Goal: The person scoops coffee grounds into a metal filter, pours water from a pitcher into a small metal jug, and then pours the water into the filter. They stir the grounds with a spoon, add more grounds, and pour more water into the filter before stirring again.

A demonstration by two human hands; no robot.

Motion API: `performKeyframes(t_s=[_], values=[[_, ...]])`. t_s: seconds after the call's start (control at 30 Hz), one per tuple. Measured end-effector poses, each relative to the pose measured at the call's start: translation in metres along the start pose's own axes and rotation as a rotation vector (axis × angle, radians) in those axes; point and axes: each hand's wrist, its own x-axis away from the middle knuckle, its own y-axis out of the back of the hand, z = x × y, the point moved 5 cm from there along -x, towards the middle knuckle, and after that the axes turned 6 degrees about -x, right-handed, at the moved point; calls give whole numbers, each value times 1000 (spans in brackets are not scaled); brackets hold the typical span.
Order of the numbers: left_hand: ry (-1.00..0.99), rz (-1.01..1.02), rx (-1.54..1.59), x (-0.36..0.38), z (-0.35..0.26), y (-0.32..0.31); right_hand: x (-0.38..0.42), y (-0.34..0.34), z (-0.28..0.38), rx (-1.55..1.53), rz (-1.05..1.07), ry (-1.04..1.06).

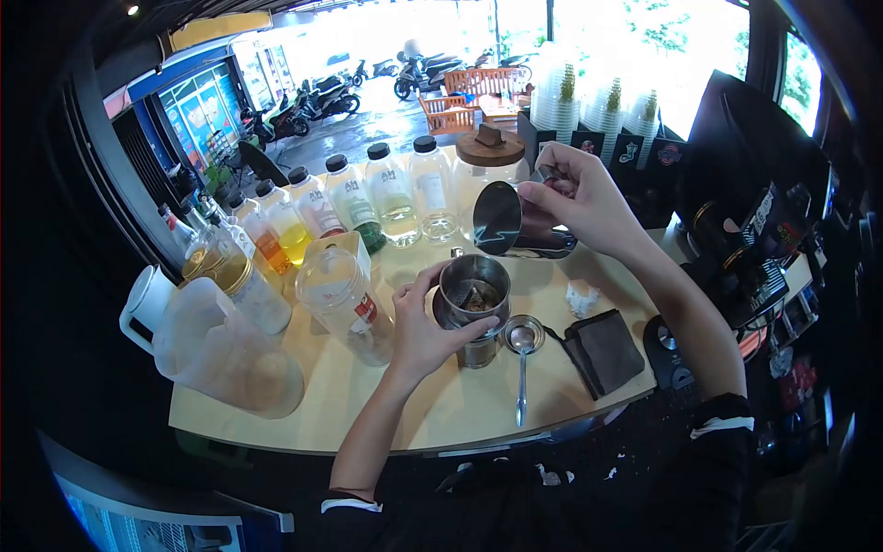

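Note:
A metal cup (474, 287) with something dark inside stands upright near the middle of the table, on top of another metal vessel (479, 353). My left hand (430, 324) wraps round its left and front sides, thumb across the front. Above and to the right, my right hand (579, 195) is closed on the handle of a shiny metal pitcher (543, 232). The pitcher is tilted on its side, its round end facing left, beside a glass jar with a wooden lid (490, 147). A long-handled metal spoon (523, 342) lies just right of the cup.
Capped bottles (395, 198) line the back edge. On the left are a clear plastic pitcher (225, 350), a white-handled jug (147, 308) and a clear container (345, 304). A dark folded cloth (602, 352) and crumpled tissue (581, 298) lie right. Stacked cups (556, 101) stand behind.

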Motion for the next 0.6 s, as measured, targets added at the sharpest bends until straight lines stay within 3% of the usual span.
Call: performKeyframes(t_s=[0.6], values=[[57,45,-117,-2,-6,3,7,2,-9,-34,-26,-42]])
